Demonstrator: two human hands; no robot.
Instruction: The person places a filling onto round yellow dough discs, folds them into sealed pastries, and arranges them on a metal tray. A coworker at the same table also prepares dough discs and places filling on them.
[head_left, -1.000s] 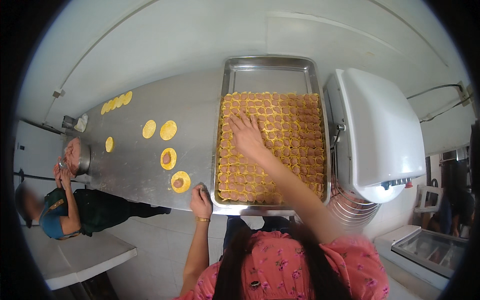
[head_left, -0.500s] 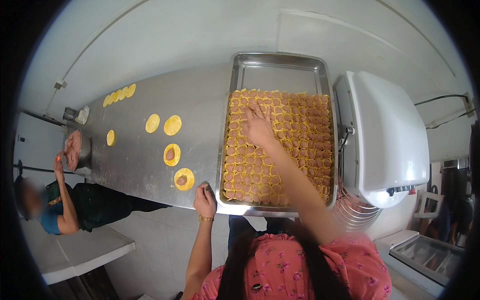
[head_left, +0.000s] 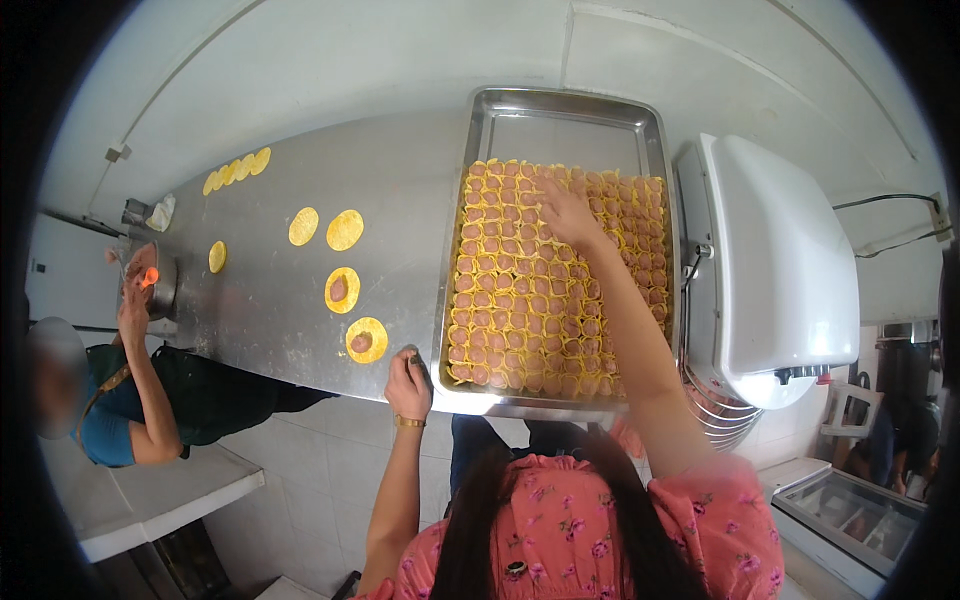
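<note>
A deep metal tray [head_left: 560, 128] holds close rows of small open-topped dumplings [head_left: 500, 300], yellow wrappers round pink meat filling. Over the upper middle of these rows, my right hand [head_left: 568, 212] has its fingers stretched out, at or just above the dumpling tops. It holds nothing that I can see. My left hand [head_left: 408, 388] is closed at the table's front edge, beside the tray's near left corner. Something small and dark shows at its fingertips, too small to name. Just left of it lies a round yellow wrapper [head_left: 376, 330] with a lump of meat on it.
More yellow wrappers [head_left: 345, 230] lie about the steel table [head_left: 260, 320], with an overlapping row at the far left. A co-worker [head_left: 130, 400] at the left holds an orange-handled tool by a bowl of meat [head_left: 160, 290]. A white machine [head_left: 780, 270] stands right of the tray.
My right hand has moved right across the dumplings and a little away from me. My left hand stays at the table edge. The co-worker's hands have come together near the bowl.
</note>
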